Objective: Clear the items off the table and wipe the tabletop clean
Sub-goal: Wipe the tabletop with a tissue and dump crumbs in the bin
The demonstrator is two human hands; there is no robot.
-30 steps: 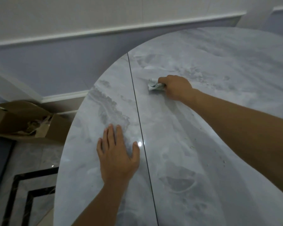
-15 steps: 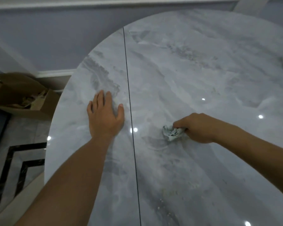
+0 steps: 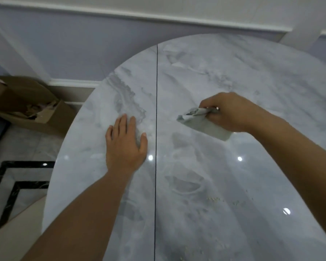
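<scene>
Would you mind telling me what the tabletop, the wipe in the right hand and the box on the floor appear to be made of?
Tabletop: looks like polished marble or marble-look slab; grey veining, sharp light reflections, a thin dark seam.
Wipe: seems a soft pale cloth or tissue; it crumples in the right hand.
Box: brown cardboard, matte, with open flaps.

Showing no readable text, label, brand, number or sign anywhere. Bearing only grey veining and wipe smears across the marble worktop (image 3: 233, 76), no lettering. Carrying no print on the crumpled wipe (image 3: 199, 123) lying right of the worktop's dark seam. Offering no legible marking on the cardboard box (image 3: 26, 102) sitting on the floor left of the worktop.
</scene>
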